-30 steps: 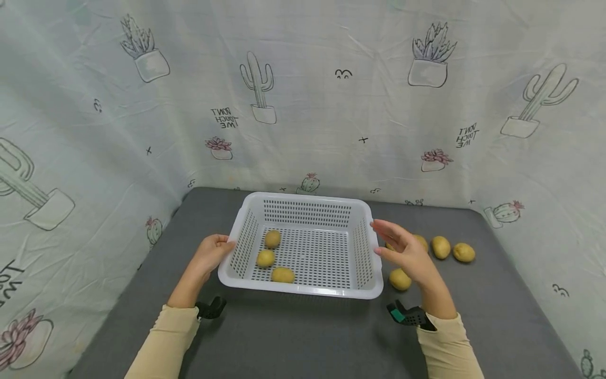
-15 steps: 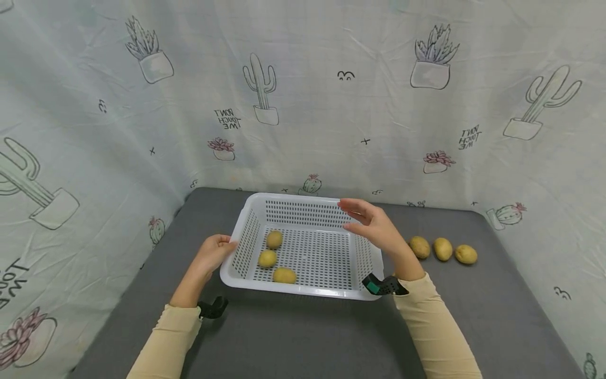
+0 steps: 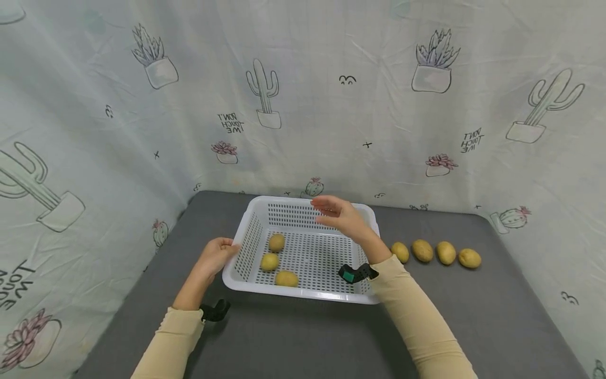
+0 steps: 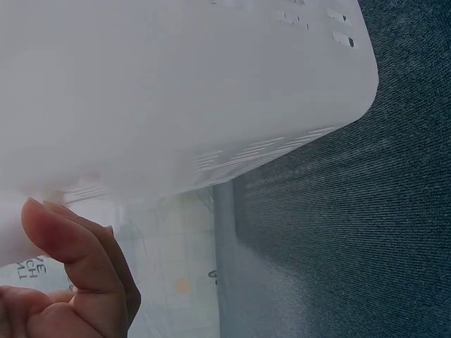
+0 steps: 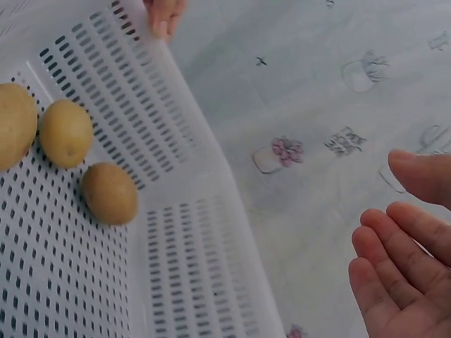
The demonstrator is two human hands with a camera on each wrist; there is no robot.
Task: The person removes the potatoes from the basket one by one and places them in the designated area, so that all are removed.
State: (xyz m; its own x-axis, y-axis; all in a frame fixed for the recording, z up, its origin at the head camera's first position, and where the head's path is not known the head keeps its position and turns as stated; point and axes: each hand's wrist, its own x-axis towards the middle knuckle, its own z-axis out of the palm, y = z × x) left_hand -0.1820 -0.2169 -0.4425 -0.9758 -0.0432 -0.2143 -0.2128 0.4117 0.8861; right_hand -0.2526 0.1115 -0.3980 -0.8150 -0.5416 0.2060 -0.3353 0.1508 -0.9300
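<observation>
A white perforated plastic basket (image 3: 303, 297) sits in the middle of the grey table, tipped a little in the head view. My left hand (image 3: 216, 258) grips its left rim, thumb on top; in the left wrist view the curled fingers (image 4: 99, 264) show at the rim beside the basket's pale outer wall (image 4: 176, 84). Three potatoes lie in the basket's left part: a browner potato (image 3: 276, 242), a yellow potato (image 3: 270, 262) and a longer potato (image 3: 286, 279). Over the basket's right half hovers my right hand (image 3: 342, 215), fingers extended and thumb apart, holding nothing.
To the right of the basket, a row of several potatoes (image 3: 422, 251) lies on the grey table (image 3: 492, 305). A cloth curtain (image 3: 303, 105) printed with cacti rises behind the table and along its sides. My right forearm crosses the basket's right end.
My right hand has moved left from beside the basket's right rim to above its inside. My left hand stays on the left rim. The three potatoes keep their places in the basket.
</observation>
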